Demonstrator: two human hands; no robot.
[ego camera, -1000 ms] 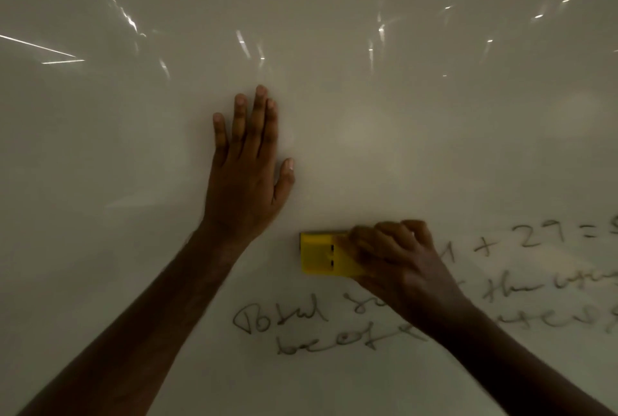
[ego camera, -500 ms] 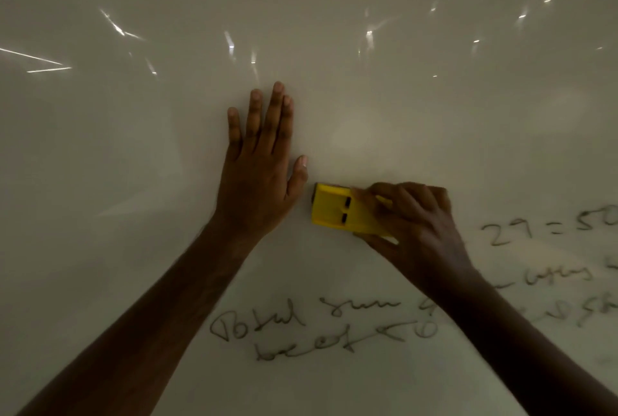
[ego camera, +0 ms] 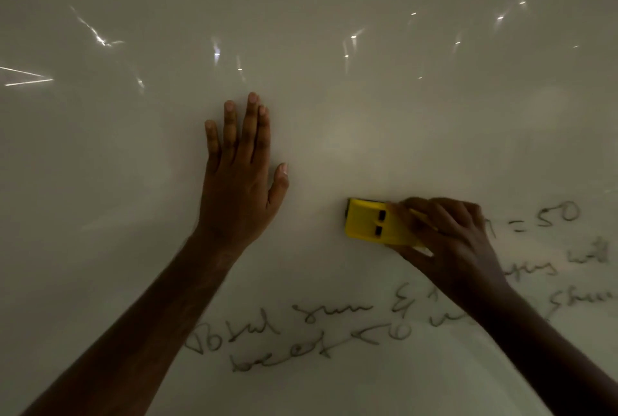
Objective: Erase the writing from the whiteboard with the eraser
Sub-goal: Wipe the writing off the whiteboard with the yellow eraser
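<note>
Whiteboard (ego camera: 334, 148) dim, glossy, writing (ego camera: 284, 332) low, eraser (ego camera: 374, 223) pressed flat

Right hand (ego camera: 444, 241) covers the right end of the yellow eraser (ego camera: 374, 223) and part of the writing (ego camera: 294, 332). Handwritten words dim, smeared, illegible; lines run off the right edge. Both forearms cut off by the bottom edge.
</note>
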